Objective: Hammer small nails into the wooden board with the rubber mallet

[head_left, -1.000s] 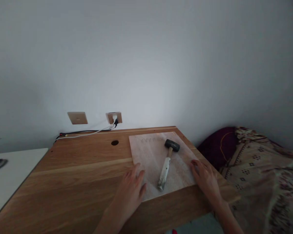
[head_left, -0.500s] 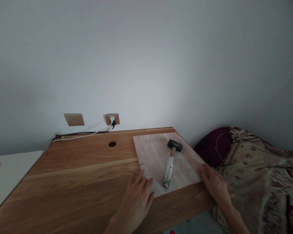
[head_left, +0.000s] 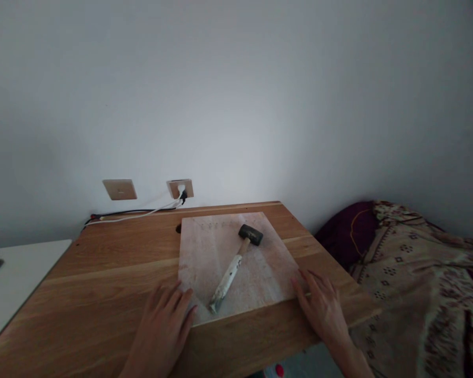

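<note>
A pale, square board [head_left: 205, 257] with a worn whitish surface lies flat on the wooden desk. On top of it rests a mallet, its black head [head_left: 250, 234] toward the wall and its white-smeared handle [head_left: 227, 277] slanting toward the front left. At the board's front left corner is my left hand [head_left: 162, 320], fingers apart, fingertips on or against the edge. My right hand [head_left: 319, 302] touches the right side near the front corner, fingers extended. Neither hand is wrapped round anything.
Behind the desk [head_left: 114, 299] is a wall with a socket [head_left: 181, 188] and a blank plate [head_left: 120, 189]. Cables [head_left: 142, 212] run along the desk's back edge. A white surface [head_left: 19, 283] stands left; patterned cloth [head_left: 398, 278] and a purple cushion [head_left: 345, 233] lie right.
The board has shifted left across the desk with the mallet on it, now covering most of the round cable hole. Both hands moved left with it, and the mallet's handle slants more.
</note>
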`<state>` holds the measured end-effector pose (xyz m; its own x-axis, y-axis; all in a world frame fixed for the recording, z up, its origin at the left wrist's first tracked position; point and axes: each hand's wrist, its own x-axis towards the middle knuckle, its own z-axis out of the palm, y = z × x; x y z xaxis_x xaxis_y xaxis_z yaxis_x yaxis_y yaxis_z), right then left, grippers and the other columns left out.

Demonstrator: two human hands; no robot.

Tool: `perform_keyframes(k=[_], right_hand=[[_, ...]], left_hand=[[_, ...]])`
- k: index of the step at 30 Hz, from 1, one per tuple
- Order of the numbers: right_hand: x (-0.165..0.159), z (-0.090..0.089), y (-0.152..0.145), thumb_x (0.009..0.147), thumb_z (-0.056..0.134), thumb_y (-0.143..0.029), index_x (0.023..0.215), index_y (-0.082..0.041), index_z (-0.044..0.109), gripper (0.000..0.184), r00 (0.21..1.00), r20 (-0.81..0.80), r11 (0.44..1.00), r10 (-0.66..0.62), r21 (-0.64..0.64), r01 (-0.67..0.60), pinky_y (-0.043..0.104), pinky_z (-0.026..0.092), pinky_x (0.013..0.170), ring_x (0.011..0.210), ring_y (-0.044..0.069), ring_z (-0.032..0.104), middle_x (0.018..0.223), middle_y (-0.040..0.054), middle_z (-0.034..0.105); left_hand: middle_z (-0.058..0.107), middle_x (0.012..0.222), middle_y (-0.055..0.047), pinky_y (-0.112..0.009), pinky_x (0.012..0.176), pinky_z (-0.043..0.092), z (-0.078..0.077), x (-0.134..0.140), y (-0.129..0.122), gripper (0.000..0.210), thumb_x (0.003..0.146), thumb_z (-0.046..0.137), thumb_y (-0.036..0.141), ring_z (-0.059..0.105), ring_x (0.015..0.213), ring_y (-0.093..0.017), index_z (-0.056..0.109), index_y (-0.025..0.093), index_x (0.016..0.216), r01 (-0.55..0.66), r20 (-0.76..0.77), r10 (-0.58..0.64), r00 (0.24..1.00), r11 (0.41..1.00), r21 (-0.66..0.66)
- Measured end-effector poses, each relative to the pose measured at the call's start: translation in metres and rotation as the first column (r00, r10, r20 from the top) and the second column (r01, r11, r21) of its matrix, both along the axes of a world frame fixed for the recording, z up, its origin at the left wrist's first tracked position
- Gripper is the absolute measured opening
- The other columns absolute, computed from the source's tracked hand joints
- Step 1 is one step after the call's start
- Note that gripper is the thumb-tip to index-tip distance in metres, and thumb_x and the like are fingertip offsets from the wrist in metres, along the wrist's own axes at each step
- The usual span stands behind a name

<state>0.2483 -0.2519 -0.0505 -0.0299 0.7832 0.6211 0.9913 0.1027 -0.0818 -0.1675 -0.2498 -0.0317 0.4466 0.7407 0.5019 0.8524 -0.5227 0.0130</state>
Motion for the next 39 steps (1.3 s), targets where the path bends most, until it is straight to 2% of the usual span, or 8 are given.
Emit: perform_keyframes(k=[4, 8, 12, 16, 21, 39], right_hand=[[-0.026, 0.0, -0.004, 0.109, 0.042, -0.052, 0.127, -0.016, 0.062, 0.045, 0.995, 0.004, 0.995, 0.095, -0.007, -0.095, 0.054, 0.047, 0.103, 0.118, 0.035, 0.062, 0.118, 0.0173, 0.072], [-0.028, -0.003, -0.007, 0.109, 0.039, -0.053, 0.135, -0.019, 0.057, 0.046, 0.996, -0.04, 0.995, 0.083, -0.043, -0.085, 0.054, 0.047, 0.099, 0.119, 0.035, 0.061, 0.122, 0.0163, 0.07], [-0.025, -0.005, -0.008, 0.109, 0.038, -0.054, 0.141, -0.021, 0.052, 0.048, 0.992, -0.099, 0.989, 0.077, -0.115, -0.088, 0.054, 0.048, 0.099, 0.119, 0.035, 0.06, 0.13, 0.0148, 0.066], [-0.025, -0.005, -0.008, 0.109, 0.037, -0.054, 0.143, -0.023, 0.049, 0.047, 0.989, -0.124, 0.988, 0.081, -0.117, -0.096, 0.055, 0.048, 0.101, 0.119, 0.035, 0.06, 0.131, 0.0144, 0.064], [-0.025, -0.004, -0.01, 0.109, 0.037, -0.054, 0.142, -0.024, 0.048, 0.046, 0.985, -0.144, 0.985, 0.09, -0.132, -0.109, 0.055, 0.048, 0.103, 0.121, 0.035, 0.058, 0.131, 0.0147, 0.061], [-0.025, -0.004, -0.009, 0.109, 0.037, -0.054, 0.14, -0.024, 0.051, 0.045, 0.987, -0.14, 0.986, 0.076, -0.138, -0.096, 0.055, 0.05, 0.101, 0.118, 0.034, 0.059, 0.126, 0.014, 0.061]], left_hand=[[0.078, 0.108, -0.006, -0.05, 0.102, 0.05, -0.001, -0.031, -0.009, 0.03, 0.106, 0.043, 0.034, 0.072, 0.103, -0.028, 0.07, 0.023, 0.111, -0.086, 0.017, 0.085, 0.996, 0.993, 0.085], [0.076, 0.109, -0.007, -0.043, 0.097, 0.054, -0.001, -0.044, -0.02, 0.031, 0.107, 0.041, 0.035, 0.071, 0.104, -0.026, 0.068, 0.022, 0.113, -0.13, 0.099, 0.118, 0.988, 0.983, 0.127], [0.072, 0.115, -0.008, -0.041, 0.098, 0.056, 0.002, -0.045, -0.024, 0.028, 0.107, 0.044, 0.039, 0.069, 0.107, -0.025, 0.064, 0.023, 0.118, -0.145, 0.186, 0.124, 0.975, 0.984, 0.106], [0.07, 0.119, -0.006, -0.039, 0.098, 0.057, 0.003, -0.043, -0.026, 0.023, 0.107, 0.044, 0.035, 0.068, 0.11, -0.024, 0.064, 0.027, 0.115, -0.135, 0.241, 0.114, 0.964, 0.988, 0.071], [0.067, 0.119, -0.008, -0.04, 0.097, 0.059, -0.002, -0.043, -0.028, 0.021, 0.105, 0.044, 0.034, 0.068, 0.109, -0.025, 0.061, 0.026, 0.113, -0.188, 0.286, 0.173, 0.942, 0.982, 0.026], [0.066, 0.12, -0.006, -0.039, 0.097, 0.058, -0.004, -0.043, -0.025, 0.021, 0.104, 0.047, 0.036, 0.068, 0.108, -0.024, 0.064, 0.027, 0.112, -0.176, 0.281, 0.178, 0.943, 0.984, -0.031]])
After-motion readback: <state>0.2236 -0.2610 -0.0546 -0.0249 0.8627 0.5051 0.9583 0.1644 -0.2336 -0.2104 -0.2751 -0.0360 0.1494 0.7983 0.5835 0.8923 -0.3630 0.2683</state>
